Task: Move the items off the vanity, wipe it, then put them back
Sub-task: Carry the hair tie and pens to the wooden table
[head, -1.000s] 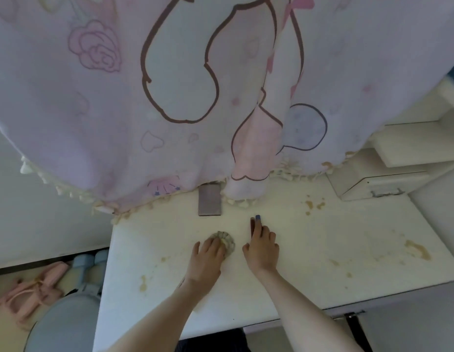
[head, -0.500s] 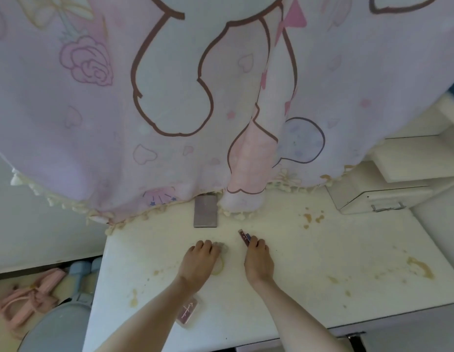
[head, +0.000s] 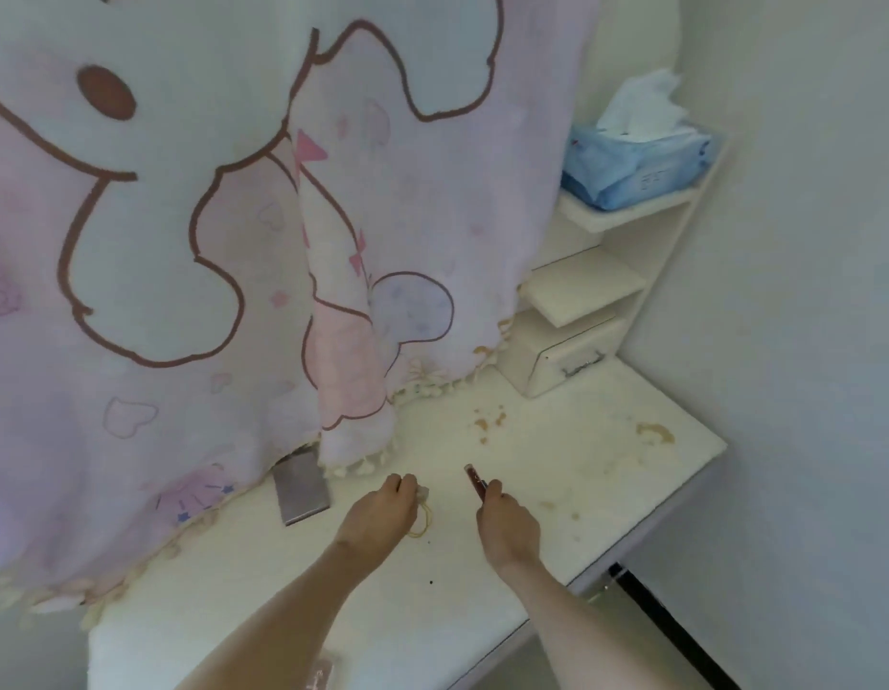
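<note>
My left hand [head: 380, 512] has its fingers curled around a small pale hair tie [head: 422, 493], with a thin yellowish loop [head: 421, 525] hanging out beneath my palm and lying on the vanity top [head: 432, 605]. My right hand [head: 507, 527] is closed in a pinch around a slim dark red tube [head: 475, 479], which sticks out past my fingertips and points up and to the left; I cannot tell whether its far end touches the surface. My two hands are near each other, both low over the middle of the white top. Just left of my left hand a flat grey rectangular case [head: 300, 485] lies on the top, its far edge tucked under the hem of a pink cartoon-print curtain [head: 208, 241] whose fringe drapes along the back edge. Brownish smears [head: 490, 420] mark the surface beyond my right hand, and another stain [head: 656, 433] sits near the right corner. At the back right stands a small white drawer box [head: 562, 356] with stepped white shelves [head: 587, 286] above it, and a blue tissue pack [head: 636, 161] rests on the top shelf. By the near edge, partly hidden by my left forearm, lies a small clear pinkish item [head: 323, 672] too blurred to identify.
</note>
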